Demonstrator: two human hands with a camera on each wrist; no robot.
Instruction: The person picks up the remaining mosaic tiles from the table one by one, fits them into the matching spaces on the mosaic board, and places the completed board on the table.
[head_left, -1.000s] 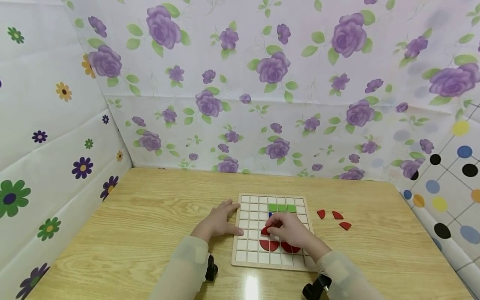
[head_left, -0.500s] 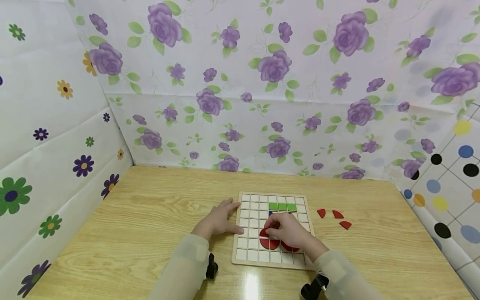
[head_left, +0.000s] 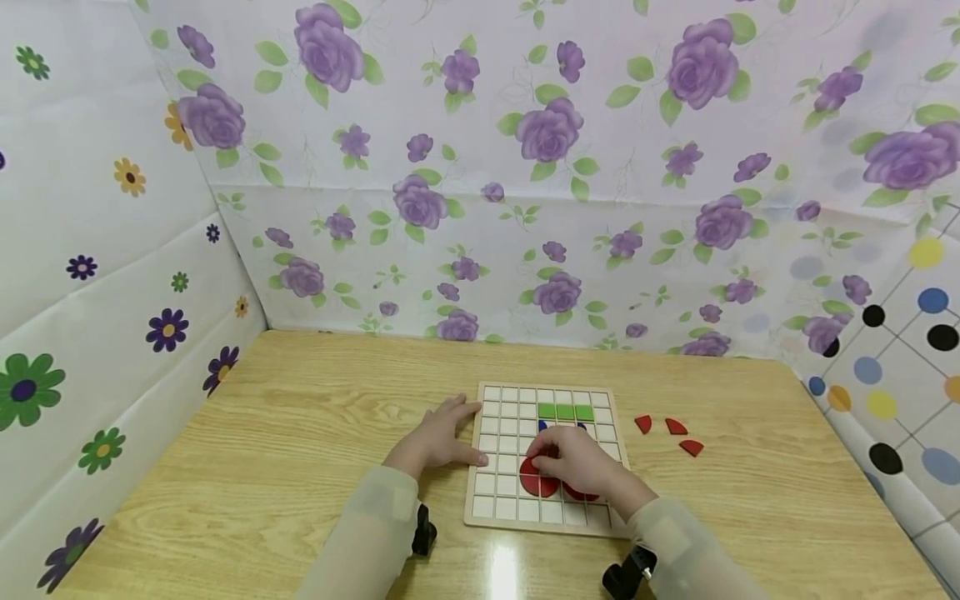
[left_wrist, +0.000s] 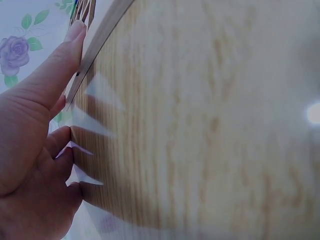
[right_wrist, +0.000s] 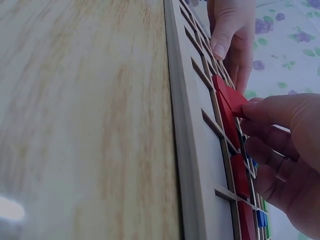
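A wooden grid board (head_left: 506, 526) with white cells lies on the table. My left hand (head_left: 438, 435) rests at its left edge, fingers spread, the thumb touching the rim. Over the middle of the board, my right hand (head_left: 579, 460) pinches a red quarter-circle piece (right_wrist: 237, 102) between thumb and fingertip. In the right wrist view that piece is tilted a little, above other red pieces (right_wrist: 228, 120) set in the cells. Green square pieces (head_left: 565, 412) fill part of an upper row. Blue pieces (head_left: 543, 426) below them are partly hidden by my right hand.
Three loose red quarter-circle pieces (head_left: 676, 427) lie on the wooden table (head_left: 322, 417) to the right of the board. A flowered cloth (head_left: 480, 208) hangs behind the table, with patterned cloths at both sides.
The red piece in my right hand has come down toward the lower red pieces, and together they now look like a nearly round shape. My left hand has stayed in place.
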